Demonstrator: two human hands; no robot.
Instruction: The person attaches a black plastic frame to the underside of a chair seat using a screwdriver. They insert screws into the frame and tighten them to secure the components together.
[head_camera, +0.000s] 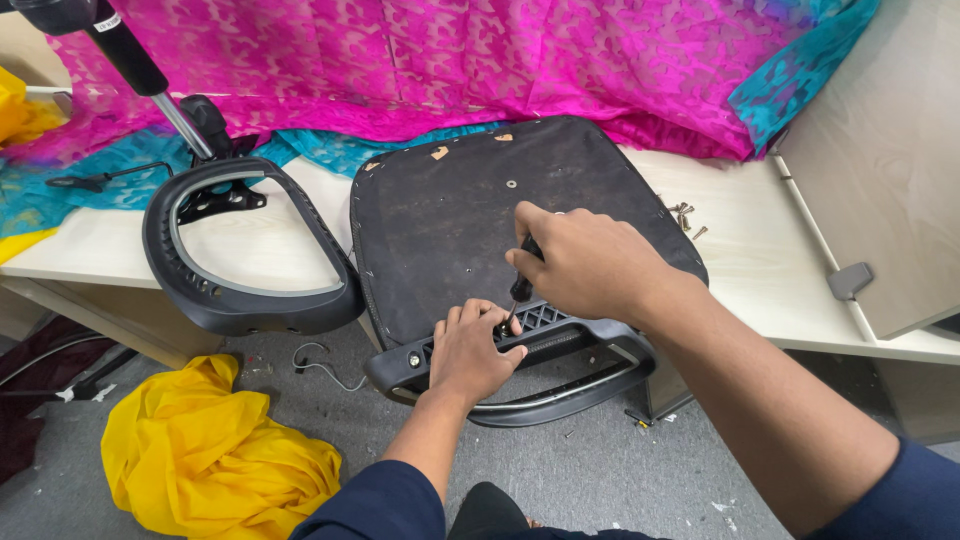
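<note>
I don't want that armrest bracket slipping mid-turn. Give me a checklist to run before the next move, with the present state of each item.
1. Screwdriver gripped in right hand: ok.
2. Tip seated in the screw head: cannot tell, the left hand's fingers hide it.
3. Left hand steadying the armrest bracket: ok, it rests on the bracket beside the tip.
4. Seat pan supported: not ok, its front edge and bracket overhang the table.
5. Spare screws within reach: ok, lying on the table right of the seat.
6. Second armrest apart from the work: ok, lying to the left.
</note>
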